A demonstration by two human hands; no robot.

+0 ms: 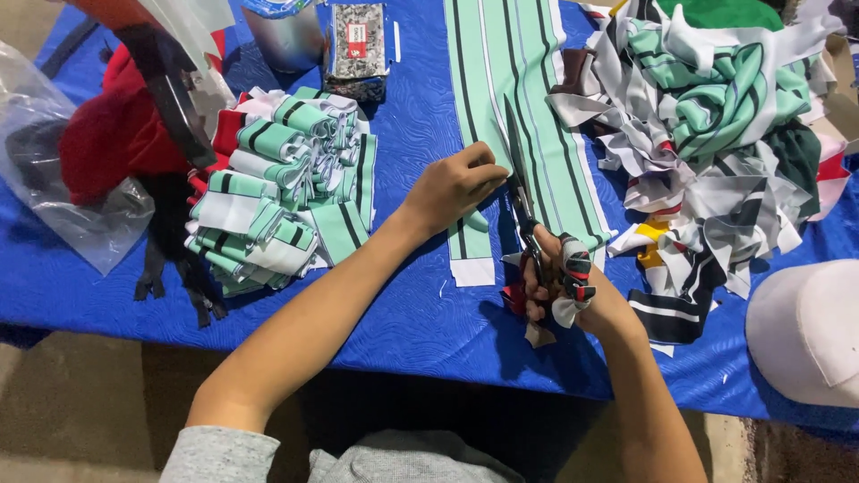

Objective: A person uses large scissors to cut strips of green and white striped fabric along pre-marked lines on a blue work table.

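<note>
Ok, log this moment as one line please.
left hand: pressing striped fabric strip | right hand: holding scissors, blades on strip | folded pieces stacked left

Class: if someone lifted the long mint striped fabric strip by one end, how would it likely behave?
The striped fabric strip lies flat, thin; probably floppy, drooping when lifted. It looks light, likely sliding on the blue table cover, which may be why the left hand presses it.

Centre of the tabletop (420, 322): fabric strip (519, 107) running front to back, left hand (452, 186) pressed on its near end, scissors (523, 201) just right of that hand, in the right hand (568, 286). Left of the strip: stack of folded pieces (277, 188), plastic bag (63, 161) beyond it at the edge. Right: heap of scraps (716, 134), cap (805, 331) at the near right corner. Behind the stack: metal container (284, 38), packet (356, 49).
</note>
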